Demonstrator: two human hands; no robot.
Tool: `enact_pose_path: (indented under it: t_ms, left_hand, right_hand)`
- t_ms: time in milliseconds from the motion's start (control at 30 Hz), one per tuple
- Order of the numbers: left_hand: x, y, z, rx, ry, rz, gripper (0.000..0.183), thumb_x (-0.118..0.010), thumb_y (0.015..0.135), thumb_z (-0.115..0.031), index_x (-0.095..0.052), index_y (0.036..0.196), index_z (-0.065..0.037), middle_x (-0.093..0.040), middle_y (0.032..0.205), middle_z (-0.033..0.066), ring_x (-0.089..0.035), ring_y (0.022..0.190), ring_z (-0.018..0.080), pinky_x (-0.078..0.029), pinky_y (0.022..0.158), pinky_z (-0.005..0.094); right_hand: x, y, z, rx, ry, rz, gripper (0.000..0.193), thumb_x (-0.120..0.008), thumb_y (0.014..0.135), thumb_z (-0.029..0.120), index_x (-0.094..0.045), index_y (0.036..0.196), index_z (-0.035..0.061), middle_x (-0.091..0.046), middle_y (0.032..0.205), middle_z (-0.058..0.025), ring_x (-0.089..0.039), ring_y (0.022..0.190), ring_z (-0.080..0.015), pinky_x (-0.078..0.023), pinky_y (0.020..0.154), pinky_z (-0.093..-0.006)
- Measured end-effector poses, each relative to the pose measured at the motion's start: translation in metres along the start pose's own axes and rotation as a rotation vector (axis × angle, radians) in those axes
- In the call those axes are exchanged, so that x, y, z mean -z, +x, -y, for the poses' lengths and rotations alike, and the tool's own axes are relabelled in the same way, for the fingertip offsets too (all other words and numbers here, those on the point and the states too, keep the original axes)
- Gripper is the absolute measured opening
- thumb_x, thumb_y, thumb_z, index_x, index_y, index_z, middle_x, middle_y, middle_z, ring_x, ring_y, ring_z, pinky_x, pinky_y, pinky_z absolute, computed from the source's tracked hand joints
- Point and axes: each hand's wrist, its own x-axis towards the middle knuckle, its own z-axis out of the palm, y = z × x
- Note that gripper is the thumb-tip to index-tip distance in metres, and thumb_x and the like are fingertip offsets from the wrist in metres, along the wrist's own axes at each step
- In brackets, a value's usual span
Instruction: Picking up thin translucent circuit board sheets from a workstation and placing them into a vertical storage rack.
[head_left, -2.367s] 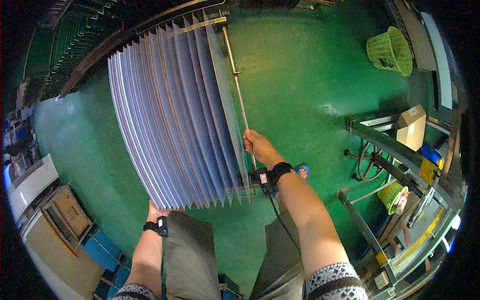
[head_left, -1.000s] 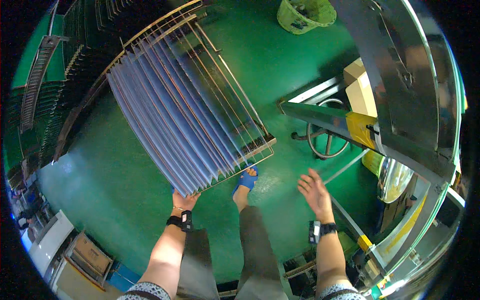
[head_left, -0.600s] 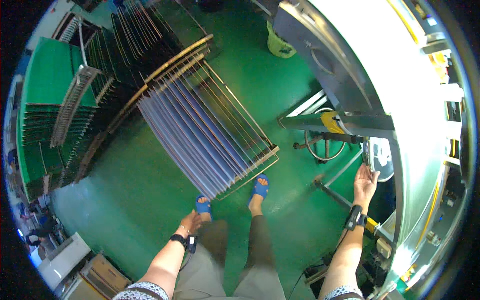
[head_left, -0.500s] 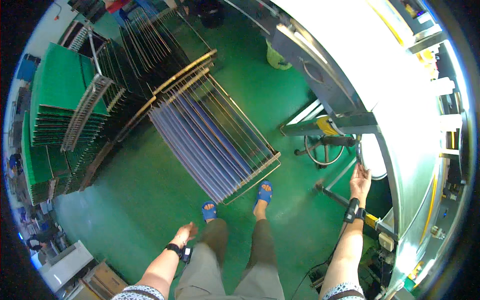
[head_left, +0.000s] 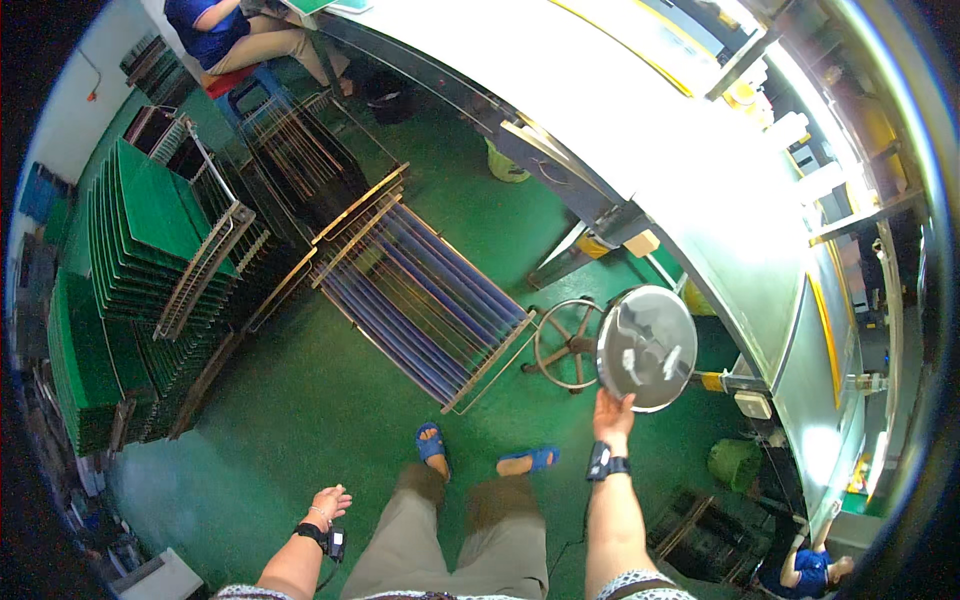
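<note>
Right hand [head_left: 613, 415] gripping lower rim of round stool [head_left: 648, 345], right of center. Stool's left side just beside wire rack [head_left: 490, 362]; bench [head_left: 690, 200] edge curves past its upper right. Left hand [head_left: 328, 503] lower left, fingers loosely open, green floor [head_left: 300, 420] between it and rack.

Can't see right hand [head_left: 614, 420] fully — partly behind stool seat [head_left: 648, 345]. Can't see head of seated co-worker [head_left: 222, 40] — cropped at top.
</note>
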Motion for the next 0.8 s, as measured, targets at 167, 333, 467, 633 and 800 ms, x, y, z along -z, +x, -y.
enact_pose_path:
  t_ms: [167, 333, 467, 633, 800]
  left_hand:
    - [-0.015, -0.015, 0.000, 0.018, 0.040, 0.011, 0.037, -0.043, 0.090, -0.035, -0.050, 0.112, -0.005, -0.060, 0.105, 0.0101, -0.058, 0.095, 0.0200, -0.045, 0.079, 0.0345]
    - [-0.057, -0.021, -0.021, -0.004, 0.107, 0.057, 0.034, -0.046, 0.089, -0.034, -0.051, 0.108, -0.006, -0.061, 0.101, 0.0089, -0.058, 0.092, 0.0184, -0.045, 0.077, 0.0333]
    - [-0.116, -0.046, -0.062, -0.109, 0.105, 0.166, 0.035, -0.050, 0.088, -0.033, -0.051, 0.110, -0.006, -0.061, 0.101, 0.0088, -0.058, 0.091, 0.0173, -0.046, 0.076, 0.0313]
    - [-0.206, -0.088, -0.114, -0.249, 0.140, 0.252, 0.047, -0.048, 0.088, -0.042, -0.047, 0.117, -0.006, -0.055, 0.112, 0.0080, -0.056, 0.097, 0.0169, -0.045, 0.078, 0.0309]
    - [-0.323, -0.099, -0.110, -0.044, 0.095, 0.241, 0.083, -0.043, 0.079, -0.065, -0.026, 0.134, -0.007, -0.035, 0.134, 0.0146, -0.046, 0.113, 0.0277, -0.042, 0.088, 0.0385]
  right_hand:
    - [0.038, -0.089, -0.040, -0.181, 0.090, -0.074, 0.033, -0.057, 0.082, 0.036, -0.055, 0.094, 0.0048, -0.059, 0.091, -0.0134, -0.058, 0.086, -0.0289, -0.048, 0.084, -0.0422]
    - [0.072, -0.145, -0.068, -0.335, 0.062, -0.065, 0.027, -0.053, 0.086, 0.035, -0.058, 0.085, 0.0082, -0.059, 0.083, -0.0127, -0.057, 0.088, -0.0299, -0.047, 0.084, -0.0431]
    - [0.081, -0.161, -0.066, -0.558, 0.089, 0.017, 0.031, -0.049, 0.087, 0.038, -0.058, 0.089, 0.0076, -0.057, 0.106, -0.0162, -0.055, 0.100, -0.0309, -0.044, 0.090, -0.0434]
    - [0.071, -0.199, -0.020, -1.022, -0.758, 0.464, 0.033, -0.049, 0.090, 0.023, -0.047, 0.113, -0.0005, -0.055, 0.113, -0.0189, -0.055, 0.103, -0.0283, -0.046, 0.088, -0.0375]
    - [-0.006, -0.155, 0.127, -0.151, -1.066, 0.817, 0.018, -0.050, 0.087, 0.012, -0.056, 0.100, 0.0014, -0.063, 0.091, -0.0086, -0.060, 0.086, -0.0171, -0.048, 0.075, -0.0288]
